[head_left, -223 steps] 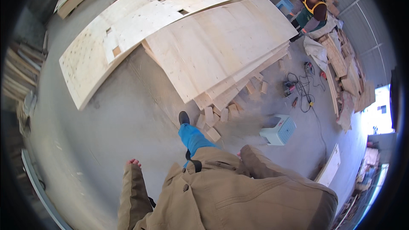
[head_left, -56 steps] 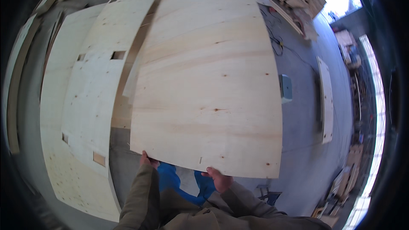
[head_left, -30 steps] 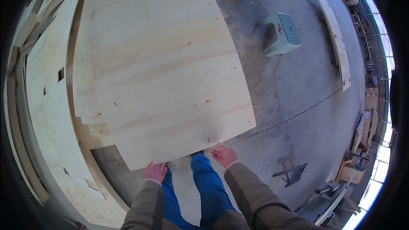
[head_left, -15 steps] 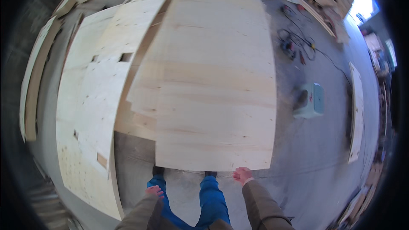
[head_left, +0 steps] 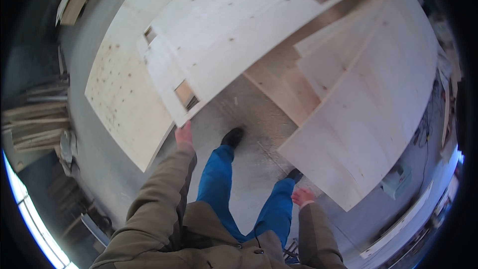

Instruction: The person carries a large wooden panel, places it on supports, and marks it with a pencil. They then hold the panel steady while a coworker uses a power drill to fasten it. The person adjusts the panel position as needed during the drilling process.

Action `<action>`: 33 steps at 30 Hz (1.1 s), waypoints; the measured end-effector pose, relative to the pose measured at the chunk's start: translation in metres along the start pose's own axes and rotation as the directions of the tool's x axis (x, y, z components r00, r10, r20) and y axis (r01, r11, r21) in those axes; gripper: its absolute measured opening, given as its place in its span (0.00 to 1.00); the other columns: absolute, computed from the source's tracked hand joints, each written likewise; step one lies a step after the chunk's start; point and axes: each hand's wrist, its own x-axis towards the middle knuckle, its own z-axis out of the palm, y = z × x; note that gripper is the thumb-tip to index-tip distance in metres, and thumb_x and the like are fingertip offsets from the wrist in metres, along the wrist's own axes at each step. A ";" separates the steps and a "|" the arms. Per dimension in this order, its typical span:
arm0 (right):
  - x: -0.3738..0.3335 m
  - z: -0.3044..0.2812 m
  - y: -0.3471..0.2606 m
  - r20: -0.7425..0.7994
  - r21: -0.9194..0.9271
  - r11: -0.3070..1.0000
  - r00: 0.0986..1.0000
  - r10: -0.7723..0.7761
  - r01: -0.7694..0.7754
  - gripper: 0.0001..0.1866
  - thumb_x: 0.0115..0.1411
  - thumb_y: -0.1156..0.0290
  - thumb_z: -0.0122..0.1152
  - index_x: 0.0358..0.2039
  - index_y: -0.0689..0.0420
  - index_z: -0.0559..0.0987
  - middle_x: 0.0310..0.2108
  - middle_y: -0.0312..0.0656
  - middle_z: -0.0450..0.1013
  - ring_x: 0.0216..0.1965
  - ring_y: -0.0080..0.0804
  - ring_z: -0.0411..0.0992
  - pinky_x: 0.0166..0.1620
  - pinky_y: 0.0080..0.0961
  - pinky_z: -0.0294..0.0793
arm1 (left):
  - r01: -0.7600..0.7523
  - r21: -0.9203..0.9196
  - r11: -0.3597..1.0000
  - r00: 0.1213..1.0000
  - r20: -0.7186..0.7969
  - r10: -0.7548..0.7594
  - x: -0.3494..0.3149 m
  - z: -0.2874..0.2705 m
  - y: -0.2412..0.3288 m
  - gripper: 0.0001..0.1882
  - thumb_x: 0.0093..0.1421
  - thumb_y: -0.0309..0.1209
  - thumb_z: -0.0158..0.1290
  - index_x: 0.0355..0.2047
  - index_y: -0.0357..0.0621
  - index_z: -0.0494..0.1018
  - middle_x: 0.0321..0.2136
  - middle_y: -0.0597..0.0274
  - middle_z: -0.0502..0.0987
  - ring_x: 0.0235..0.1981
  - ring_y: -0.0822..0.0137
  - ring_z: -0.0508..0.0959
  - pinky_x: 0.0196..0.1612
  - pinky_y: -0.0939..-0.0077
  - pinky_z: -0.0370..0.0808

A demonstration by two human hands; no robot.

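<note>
My left hand (head_left: 184,133) is closed on the near corner of a pale plywood sheet (head_left: 214,45) with rectangular cut-outs. That sheet lies over another plywood sheet (head_left: 122,79) dotted with dark marks, whose edge shows on the left. Beside my right knee hangs my right hand (head_left: 302,197), holding nothing, its fingers loosely bent and a little apart. Nearest to it, but not touched, is the corner of a large plywood sheet (head_left: 368,114) on the right. Under that one, more plywood pieces (head_left: 284,79) stick out at an angle.
My feet stand on a grey concrete floor (head_left: 244,169) in the gap between the stacks. To the left is a pile of wooden strips (head_left: 40,124). A grey-green plastic box (head_left: 397,182) and cables (head_left: 423,129) lie on the right, near a long narrow board (head_left: 398,221).
My view has turned left, toward the sheet with cut-outs. My left hand has moved from beside my leg to that sheet's corner. The right hand stays low and free.
</note>
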 end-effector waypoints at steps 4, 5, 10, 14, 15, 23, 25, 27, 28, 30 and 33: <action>-0.013 0.148 -0.042 0.243 -0.192 0.945 0.946 -0.216 0.265 0.21 0.60 0.70 0.63 0.51 0.65 0.73 0.34 0.46 0.78 0.30 0.30 0.78 0.31 0.25 0.78 | 0.312 -0.549 0.776 0.901 -0.089 -0.425 0.081 -0.021 0.007 0.34 0.59 0.49 0.61 0.44 0.21 0.74 0.44 0.39 0.79 0.46 0.52 0.77 0.51 0.60 0.71; -0.022 0.172 -0.052 0.336 -0.220 0.898 0.894 -0.297 0.381 0.22 0.60 0.70 0.63 0.52 0.65 0.73 0.34 0.45 0.78 0.30 0.28 0.78 0.31 0.23 0.78 | 0.331 -0.620 0.712 0.922 0.050 -0.385 0.092 -0.027 0.006 0.34 0.59 0.49 0.61 0.45 0.21 0.74 0.44 0.40 0.79 0.45 0.53 0.77 0.51 0.61 0.71; -0.044 0.230 -0.091 0.402 -0.211 0.879 0.858 -0.320 0.427 0.22 0.60 0.69 0.64 0.51 0.66 0.73 0.34 0.43 0.78 0.32 0.26 0.78 0.33 0.21 0.77 | 0.525 -0.755 0.393 0.851 0.471 -0.232 0.117 -0.023 -0.001 0.28 0.63 0.43 0.60 0.46 0.25 0.72 0.40 0.54 0.79 0.37 0.62 0.78 0.43 0.64 0.76; -0.043 0.206 -0.105 0.158 -0.271 0.937 0.970 -0.185 0.223 0.22 0.59 0.69 0.66 0.51 0.65 0.74 0.35 0.42 0.79 0.33 0.25 0.77 0.35 0.22 0.77 | 0.488 -0.757 0.434 0.872 0.407 -0.270 0.119 -0.022 -0.005 0.22 0.66 0.37 0.57 0.49 0.27 0.70 0.44 0.51 0.79 0.42 0.60 0.80 0.46 0.65 0.78; -0.045 0.200 -0.107 0.156 -0.269 0.938 0.971 -0.182 0.219 0.22 0.59 0.69 0.66 0.51 0.64 0.74 0.35 0.42 0.79 0.32 0.26 0.77 0.34 0.22 0.77 | 0.486 -0.769 0.415 0.873 0.415 -0.254 0.114 -0.030 -0.005 0.22 0.66 0.36 0.57 0.49 0.28 0.70 0.44 0.51 0.79 0.42 0.60 0.81 0.47 0.65 0.78; -0.115 0.292 -0.166 0.504 -0.019 0.939 0.814 -0.287 0.343 0.30 0.63 0.64 0.64 0.62 0.62 0.66 0.48 0.44 0.75 0.47 0.30 0.75 0.47 0.29 0.76 | 0.585 -0.718 0.376 0.809 0.546 -0.216 0.029 -0.117 0.060 0.20 0.70 0.35 0.50 0.55 0.31 0.69 0.50 0.50 0.78 0.50 0.56 0.79 0.56 0.59 0.75; -0.152 0.336 -0.186 0.597 0.118 0.944 0.738 -0.315 0.307 0.32 0.65 0.65 0.61 0.65 0.61 0.62 0.53 0.46 0.72 0.52 0.33 0.73 0.52 0.32 0.75 | 0.626 -0.714 0.313 0.775 0.612 -0.157 0.004 -0.141 0.077 0.21 0.71 0.35 0.47 0.56 0.30 0.67 0.52 0.48 0.76 0.52 0.54 0.77 0.58 0.57 0.73; -0.191 0.364 -0.199 0.650 0.234 0.938 0.675 -0.348 0.257 0.31 0.66 0.68 0.59 0.66 0.60 0.59 0.58 0.50 0.69 0.54 0.38 0.72 0.55 0.36 0.74 | 0.642 -0.736 0.213 0.760 0.649 -0.047 -0.029 -0.158 0.094 0.22 0.72 0.36 0.45 0.57 0.29 0.66 0.53 0.45 0.75 0.54 0.52 0.76 0.61 0.56 0.72; -0.212 0.371 -0.204 0.632 0.301 0.925 0.677 -0.377 0.234 0.30 0.66 0.69 0.58 0.66 0.60 0.60 0.58 0.50 0.69 0.55 0.39 0.72 0.55 0.36 0.74 | 0.655 -0.737 0.166 0.747 0.664 0.000 -0.044 -0.164 0.105 0.23 0.72 0.37 0.44 0.58 0.29 0.65 0.54 0.44 0.74 0.54 0.50 0.75 0.61 0.55 0.71; -0.253 0.377 -0.211 0.592 0.446 0.874 0.668 -0.451 0.194 0.29 0.67 0.70 0.57 0.65 0.60 0.60 0.57 0.52 0.69 0.55 0.40 0.71 0.56 0.37 0.73 | 0.733 -0.674 0.089 0.673 0.738 0.043 -0.076 -0.178 0.128 0.24 0.73 0.38 0.41 0.59 0.28 0.63 0.55 0.41 0.72 0.55 0.48 0.75 0.62 0.52 0.70; -0.319 0.337 -0.222 0.501 0.533 0.800 0.660 -0.560 0.274 0.26 0.64 0.76 0.55 0.61 0.64 0.61 0.47 0.52 0.75 0.45 0.41 0.76 0.54 0.40 0.76 | 0.803 -0.595 0.039 0.585 0.799 0.138 -0.134 -0.207 0.176 0.26 0.74 0.38 0.37 0.63 0.29 0.58 0.59 0.40 0.69 0.59 0.45 0.71 0.65 0.51 0.66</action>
